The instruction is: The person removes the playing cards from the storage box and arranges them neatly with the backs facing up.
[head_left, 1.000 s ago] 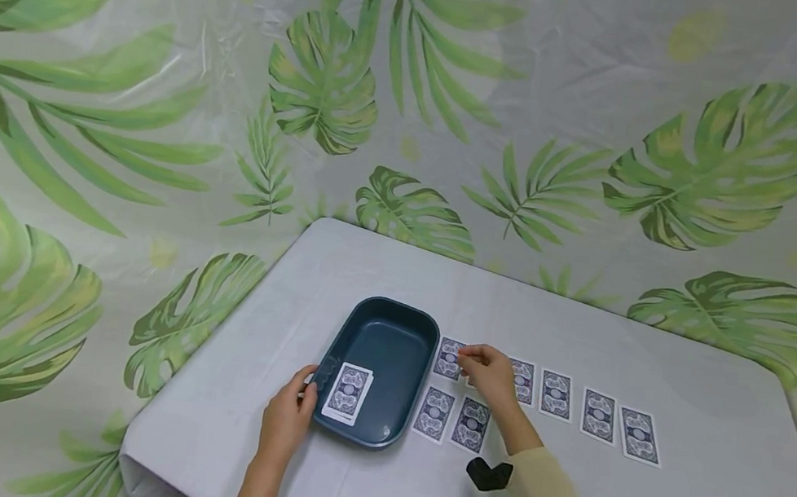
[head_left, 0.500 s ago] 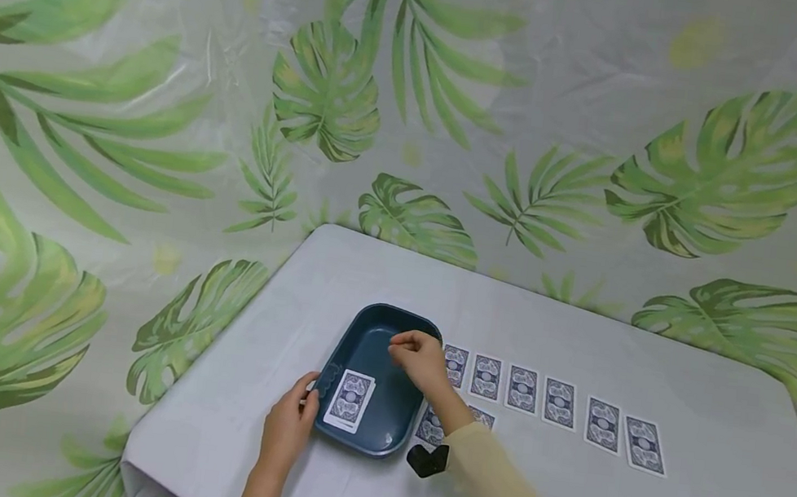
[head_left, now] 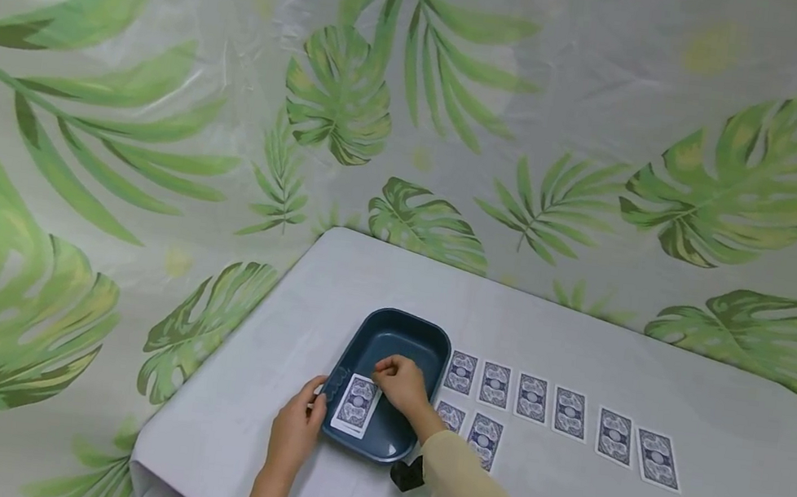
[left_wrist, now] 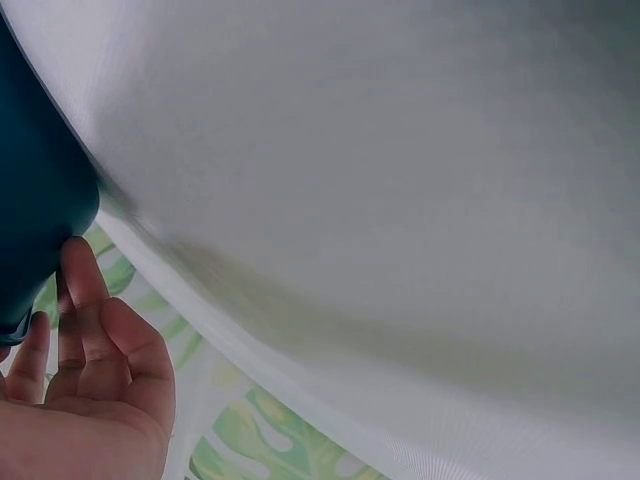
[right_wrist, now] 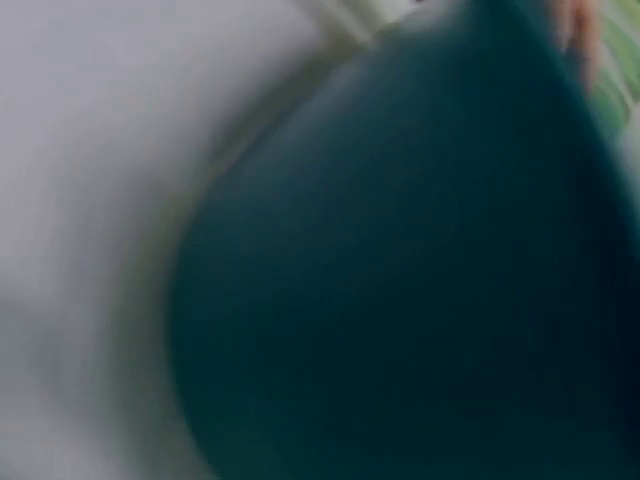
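A dark teal rectangular tray (head_left: 439, 343) stands on the white-covered table. In its near-left part lies a small stack of face-down playing cards (head_left: 356, 404). My left hand (head_left: 294, 433) holds the tray's left side. The left wrist view shows its fingertips against the tray's outer wall (left_wrist: 40, 180). My right hand (head_left: 403, 384) is over the tray, its bent fingertips close together at the stack's upper right corner. Whether they pinch a card cannot be seen. The right wrist view is blurred and mostly filled by the tray (right_wrist: 400, 280).
Right of the tray, several face-down cards form a back row, among them an end card (head_left: 658, 458). In front of that row lie two more, one (head_left: 484, 439) partly behind the right sleeve (head_left: 474, 495). A leaf-patterned sheet (head_left: 431, 219) hangs behind the table.
My right hand has moved left from the card row to over the tray, then down toward the stack, uncovering the row's cards. My left hand stays at the tray's side.
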A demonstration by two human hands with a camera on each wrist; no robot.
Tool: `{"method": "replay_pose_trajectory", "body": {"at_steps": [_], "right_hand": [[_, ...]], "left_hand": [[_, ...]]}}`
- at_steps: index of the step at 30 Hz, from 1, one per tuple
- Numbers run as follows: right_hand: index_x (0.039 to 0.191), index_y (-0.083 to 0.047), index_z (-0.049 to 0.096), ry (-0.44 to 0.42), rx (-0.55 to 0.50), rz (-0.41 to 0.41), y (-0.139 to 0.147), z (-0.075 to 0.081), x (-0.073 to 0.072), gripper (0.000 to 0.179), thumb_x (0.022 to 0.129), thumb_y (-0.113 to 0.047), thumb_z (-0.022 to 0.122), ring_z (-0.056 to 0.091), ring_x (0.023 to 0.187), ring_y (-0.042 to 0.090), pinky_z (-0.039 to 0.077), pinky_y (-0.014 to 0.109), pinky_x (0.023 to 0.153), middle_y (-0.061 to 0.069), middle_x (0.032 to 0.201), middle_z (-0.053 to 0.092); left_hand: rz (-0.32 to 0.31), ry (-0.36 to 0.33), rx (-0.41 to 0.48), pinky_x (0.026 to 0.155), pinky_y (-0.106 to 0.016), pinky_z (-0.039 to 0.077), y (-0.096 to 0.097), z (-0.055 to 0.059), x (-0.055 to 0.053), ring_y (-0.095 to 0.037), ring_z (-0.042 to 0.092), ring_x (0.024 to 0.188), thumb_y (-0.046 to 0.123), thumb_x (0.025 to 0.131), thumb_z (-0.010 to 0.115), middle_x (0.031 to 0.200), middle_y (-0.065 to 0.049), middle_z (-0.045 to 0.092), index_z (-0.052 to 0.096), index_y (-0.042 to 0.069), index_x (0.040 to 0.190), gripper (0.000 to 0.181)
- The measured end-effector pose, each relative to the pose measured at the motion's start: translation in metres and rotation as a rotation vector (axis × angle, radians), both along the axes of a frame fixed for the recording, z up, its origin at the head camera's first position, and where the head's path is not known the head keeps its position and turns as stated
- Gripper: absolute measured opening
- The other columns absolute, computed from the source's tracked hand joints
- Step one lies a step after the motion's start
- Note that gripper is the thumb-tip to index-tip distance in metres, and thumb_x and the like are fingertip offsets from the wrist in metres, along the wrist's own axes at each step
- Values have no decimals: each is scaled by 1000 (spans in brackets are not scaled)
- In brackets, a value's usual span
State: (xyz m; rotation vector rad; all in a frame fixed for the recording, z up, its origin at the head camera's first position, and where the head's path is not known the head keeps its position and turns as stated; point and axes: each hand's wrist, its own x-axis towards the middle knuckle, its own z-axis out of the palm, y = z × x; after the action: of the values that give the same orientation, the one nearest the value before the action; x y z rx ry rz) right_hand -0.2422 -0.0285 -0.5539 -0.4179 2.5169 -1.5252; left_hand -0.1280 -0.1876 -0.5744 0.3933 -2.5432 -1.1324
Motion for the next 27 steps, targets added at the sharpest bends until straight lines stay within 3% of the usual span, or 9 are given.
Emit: {"method": "replay_pose_trajectory", "body": {"at_steps": [5, 7, 12, 13, 16, 22, 27], "right_hand": [[91, 1, 67, 57, 87, 22, -1, -5, 3, 15, 78, -5, 73, 58, 74, 19, 48, 32, 68, 6, 80, 63], [93, 2, 67, 99, 130, 27, 0, -15, 0, 22, 77, -10, 77, 59, 81, 24, 48, 36, 73, 8, 84, 62], [102, 3, 68, 92, 261, 3, -5, -20, -2, 43, 70, -20, 87, 56, 94, 32, 46, 43, 86, 14, 97, 57], [102, 3, 67, 59, 288, -7, -6, -12, 1, 47, 67, -19, 89, 55, 94, 32, 45, 45, 88, 14, 98, 56], [101, -1, 65, 42, 356, -2, -7, -12, 2, 56, 59, -23, 94, 50, 95, 31, 43, 46, 88, 13, 100, 52], [89, -4, 58, 33, 387, 25, -6, -9, 5, 52, 57, -20, 95, 41, 89, 29, 41, 45, 82, 10, 94, 44], [87, -4, 57, 33, 370, 12, -7, -10, 3, 48, 59, -16, 94, 45, 88, 29, 42, 44, 82, 9, 90, 46]], "left_hand": [[-5, -7, 11, 71, -40, 52, 1, 0, 0, -20, 64, 78, 12, 97, 56, 101, -13, 69, 61, 9, 129, 33], [-5, -2, 10, 71, -41, 52, 1, 1, 0, -20, 64, 78, 12, 97, 56, 101, -13, 69, 61, 9, 129, 32], [2, 4, 1, 71, -41, 52, 0, 0, 1, -21, 65, 78, 12, 97, 57, 102, -14, 69, 61, 10, 129, 33], [3, 1, -2, 72, -41, 53, 0, 0, 0, -21, 65, 79, 13, 97, 57, 102, -14, 69, 61, 10, 129, 33], [7, -1, -3, 72, -40, 53, 1, -1, 0, -21, 65, 79, 13, 97, 57, 103, -13, 69, 61, 11, 130, 33], [-2, 29, -4, 70, -41, 53, 0, -2, 0, -22, 66, 78, 11, 96, 57, 100, -14, 69, 62, 9, 128, 32], [-3, 21, 5, 72, -42, 53, 0, 0, 1, -23, 66, 80, 11, 97, 57, 101, -14, 69, 62, 9, 128, 32]]}}
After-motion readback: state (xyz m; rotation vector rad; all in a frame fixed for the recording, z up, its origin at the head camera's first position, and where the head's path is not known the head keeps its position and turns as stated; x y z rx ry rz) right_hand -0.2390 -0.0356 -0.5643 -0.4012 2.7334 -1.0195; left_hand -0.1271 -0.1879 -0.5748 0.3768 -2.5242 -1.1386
